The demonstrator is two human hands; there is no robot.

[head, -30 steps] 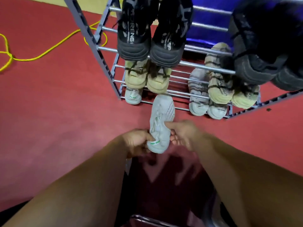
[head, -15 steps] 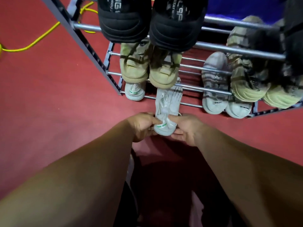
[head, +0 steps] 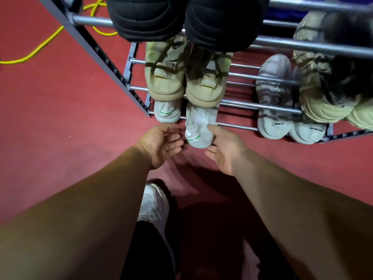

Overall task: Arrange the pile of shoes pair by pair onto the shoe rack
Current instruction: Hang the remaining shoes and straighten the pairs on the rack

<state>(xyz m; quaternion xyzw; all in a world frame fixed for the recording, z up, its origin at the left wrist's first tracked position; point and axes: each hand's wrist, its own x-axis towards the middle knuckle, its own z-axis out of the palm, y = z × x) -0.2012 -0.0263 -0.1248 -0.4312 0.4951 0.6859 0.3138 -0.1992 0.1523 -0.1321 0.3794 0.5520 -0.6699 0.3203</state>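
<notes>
A white shoe with a green heel stripe (head: pixel 198 128) lies on the lowest tier of the metal shoe rack (head: pixel 238 124), its heel sticking out over the front bar. Its mate (head: pixel 167 112) sits just to the left on the same tier. My left hand (head: pixel 161 143) hovers by the shoe's left side with fingers relaxed, holding nothing. On the shoe's right, my right hand (head: pixel 224 147) has straight fingers, the fingertips at the shoe's side. Whether they touch it is unclear.
Tan shoes (head: pixel 183 81) fill the tier above, black shoes (head: pixel 177 17) the top. Grey shoes (head: pixel 274 110) and more tan shoes (head: pixel 323 93) stand to the right. A yellow cord (head: pixel 46 43) lies on the red floor. My own white shoe (head: pixel 154 207) is below.
Both hands carried the white shoe forward, slid it onto the lowest tier next to its mate, then released it and opened. The view moved closer to the rack.
</notes>
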